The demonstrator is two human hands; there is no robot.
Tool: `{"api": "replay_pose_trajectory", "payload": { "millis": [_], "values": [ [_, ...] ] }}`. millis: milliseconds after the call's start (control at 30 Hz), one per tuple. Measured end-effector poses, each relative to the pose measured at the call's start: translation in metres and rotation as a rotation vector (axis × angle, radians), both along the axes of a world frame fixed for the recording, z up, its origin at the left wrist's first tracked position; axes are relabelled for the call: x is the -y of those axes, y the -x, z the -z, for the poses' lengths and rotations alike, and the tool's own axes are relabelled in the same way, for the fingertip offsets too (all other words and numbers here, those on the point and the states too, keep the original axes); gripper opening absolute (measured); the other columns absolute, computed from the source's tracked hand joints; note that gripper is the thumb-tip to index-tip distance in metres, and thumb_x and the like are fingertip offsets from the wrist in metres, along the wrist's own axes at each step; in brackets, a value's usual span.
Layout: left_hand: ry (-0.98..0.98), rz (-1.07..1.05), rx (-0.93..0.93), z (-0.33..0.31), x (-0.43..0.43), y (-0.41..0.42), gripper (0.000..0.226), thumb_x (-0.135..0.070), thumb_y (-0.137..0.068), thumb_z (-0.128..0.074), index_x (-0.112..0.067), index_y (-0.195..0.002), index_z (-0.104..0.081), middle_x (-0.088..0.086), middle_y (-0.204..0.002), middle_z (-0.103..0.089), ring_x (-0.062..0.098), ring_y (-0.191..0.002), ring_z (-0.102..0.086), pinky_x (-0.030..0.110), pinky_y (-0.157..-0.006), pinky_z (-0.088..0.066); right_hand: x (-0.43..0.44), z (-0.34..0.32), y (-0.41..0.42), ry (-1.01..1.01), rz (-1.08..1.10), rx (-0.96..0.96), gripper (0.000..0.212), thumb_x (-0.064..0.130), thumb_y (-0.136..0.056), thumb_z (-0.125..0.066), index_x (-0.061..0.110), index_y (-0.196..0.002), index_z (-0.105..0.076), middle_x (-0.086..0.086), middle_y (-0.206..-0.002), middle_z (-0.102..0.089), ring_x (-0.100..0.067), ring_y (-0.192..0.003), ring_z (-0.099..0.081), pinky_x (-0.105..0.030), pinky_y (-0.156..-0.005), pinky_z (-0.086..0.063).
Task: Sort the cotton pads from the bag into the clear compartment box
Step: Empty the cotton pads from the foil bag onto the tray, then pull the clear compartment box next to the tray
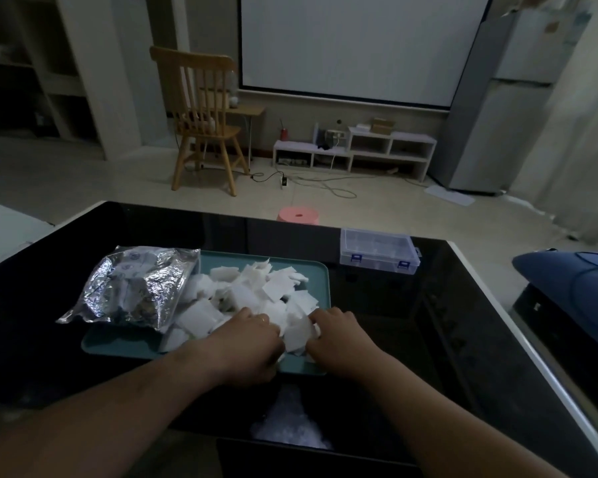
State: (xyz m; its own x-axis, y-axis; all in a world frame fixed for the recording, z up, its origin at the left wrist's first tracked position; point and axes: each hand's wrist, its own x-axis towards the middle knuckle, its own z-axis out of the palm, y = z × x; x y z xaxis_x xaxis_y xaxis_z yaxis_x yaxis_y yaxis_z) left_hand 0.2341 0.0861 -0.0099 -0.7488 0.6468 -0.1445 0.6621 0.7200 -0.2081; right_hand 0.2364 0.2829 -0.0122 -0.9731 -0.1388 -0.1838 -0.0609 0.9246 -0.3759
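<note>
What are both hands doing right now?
Left hand: on the cotton pads, fingers hidden, cannot tell.
Right hand: gripping cotton pads.

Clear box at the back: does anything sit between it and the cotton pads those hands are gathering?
Nothing visible does. Only bare black table lies between the teal tray of cotton pads and the clear compartment box. Its lid looks shut, though, blue latches down, so it likely needs opening first.

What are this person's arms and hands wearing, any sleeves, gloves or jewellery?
Both forearms are bare in view: no sleeves, gloves or watch. The left hand shows a small glint on one finger, perhaps a ring, too blurred to confirm. The right hand wears nothing visible.
</note>
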Motion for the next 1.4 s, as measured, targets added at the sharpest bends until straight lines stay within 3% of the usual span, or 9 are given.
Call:
{"api": "replay_pose_trajectory", "payload": {
  "millis": [167, 233, 333, 433, 667, 867, 967, 1167, 1400],
  "values": [
    [-0.488, -0.168, 0.05, -0.014, -0.003, 0.027, 0.016, -0.044, -0.088, -0.056, -0.029, -0.082, -0.057, -0.009, -0.091, -0.055, 0.019, -0.095, -0.059, 0.037, -0.08, -0.047, -0.002, -0.008, 0.015, 0.102, -0.01, -0.162, 0.048, 0.021, -0.104, -0.048, 0.019, -0.151, -0.05, -0.005, -0.153, -0.047, -0.023, -0.137, -0.043, -0.038, -0.114, -0.04],
    [-0.642, -0.248, 0.004, -0.017, -0.011, 0.045, 0.016, -0.035, -0.092, -0.058, -0.029, -0.107, -0.063, -0.007, -0.108, -0.057, 0.018, -0.107, -0.055, 0.034, -0.088, -0.046, -0.007, -0.014, 0.027, 0.157, -0.016, -0.186, 0.047, 0.015, -0.105, -0.044, 0.017, -0.152, -0.051, -0.003, -0.156, -0.047, -0.022, -0.141, -0.044, -0.036, -0.116, -0.038],
    [-0.701, -0.367, 0.021, -0.021, -0.033, 0.08, 0.059, -0.036, -0.095, -0.057, -0.023, -0.151, -0.042, 0.004, -0.146, -0.045, 0.025, -0.136, -0.041, 0.038, -0.107, -0.04, -0.027, -0.023, 0.052, 0.244, 0.052, -0.257, 0.038, 0.013, -0.104, -0.045, 0.017, -0.136, -0.066, -0.004, -0.134, -0.065, -0.02, -0.122, -0.061, -0.035, -0.102, -0.049],
    [-0.718, -0.429, 0.126, -0.02, -0.069, 0.122, 0.076, -0.039, -0.096, -0.055, -0.024, -0.162, -0.02, 0.007, -0.16, -0.032, 0.029, -0.147, -0.03, 0.043, -0.117, -0.034, -0.073, -0.021, 0.087, 0.317, 0.304, -0.329, 0.036, 0.013, -0.104, -0.047, 0.017, -0.136, -0.063, -0.005, -0.126, -0.068, -0.023, -0.115, -0.065, -0.037, -0.094, -0.052],
    [-0.719, -0.513, 0.207, -0.008, -0.163, 0.207, 0.061, -0.044, -0.098, -0.047, -0.034, -0.155, -0.028, 0.007, -0.137, -0.057, 0.032, -0.123, -0.055, 0.047, -0.106, -0.04, -0.192, -0.002, 0.154, 0.511, 0.77, -0.236, 0.063, 0.018, -0.102, -0.052, 0.016, -0.161, -0.031, -0.014, -0.156, -0.048, -0.035, -0.138, -0.05, -0.04, -0.106, -0.042],
    [-0.687, -0.733, 0.197, -0.008, -0.204, 0.218, 0.021, -0.034, -0.097, -0.053, -0.016, -0.105, -0.059, 0.006, -0.1, -0.063, 0.028, -0.095, -0.06, 0.046, -0.101, -0.043, -0.205, 0.008, 0.171, 0.557, 0.743, -0.144, 0.04, 0.028, -0.105, -0.048, 0.013, -0.141, -0.057, -0.009, -0.115, -0.066, -0.027, -0.103, -0.066, -0.051, -0.095, -0.058],
    [-0.792, -0.723, 0.279, -0.011, -0.202, 0.19, 0.036, -0.035, -0.096, -0.057, -0.009, -0.12, -0.06, 0.011, -0.111, -0.06, 0.029, -0.092, -0.063, 0.037, -0.078, -0.054, -0.203, 0.005, 0.138, 0.584, 0.782, -0.155, 0.043, 0.03, -0.104, -0.058, 0.015, -0.143, -0.054, -0.006, -0.117, -0.064, -0.022, -0.102, -0.064, -0.046, -0.093, -0.059],
    [-1.048, -0.85, 0.306, -0.018, -0.201, 0.096, 0.045, -0.025, -0.099, -0.058, -0.008, -0.139, -0.045, 0.018, -0.145, -0.034, 0.036, -0.105, -0.058, 0.038, -0.079, -0.047, -0.19, 0.001, 0.062, 0.683, 0.851, -0.135, 0.044, 0.019, -0.1, -0.063, 0.01, -0.142, -0.054, -0.01, -0.116, -0.061, -0.025, -0.099, -0.064, -0.041, -0.084, -0.058],
    [-1.223, -0.944, 0.289, -0.011, -0.202, 0.017, 0.034, -0.023, -0.094, -0.058, -0.018, -0.128, -0.057, 0.012, -0.132, -0.042, 0.035, -0.111, -0.057, 0.04, -0.091, -0.052, -0.172, 0.017, -0.004, 0.775, 0.951, -0.043, 0.048, 0.009, -0.091, -0.061, 0.003, -0.137, -0.049, -0.018, -0.113, -0.06, -0.034, -0.097, -0.065, -0.049, -0.084, -0.061]
  ]
}}
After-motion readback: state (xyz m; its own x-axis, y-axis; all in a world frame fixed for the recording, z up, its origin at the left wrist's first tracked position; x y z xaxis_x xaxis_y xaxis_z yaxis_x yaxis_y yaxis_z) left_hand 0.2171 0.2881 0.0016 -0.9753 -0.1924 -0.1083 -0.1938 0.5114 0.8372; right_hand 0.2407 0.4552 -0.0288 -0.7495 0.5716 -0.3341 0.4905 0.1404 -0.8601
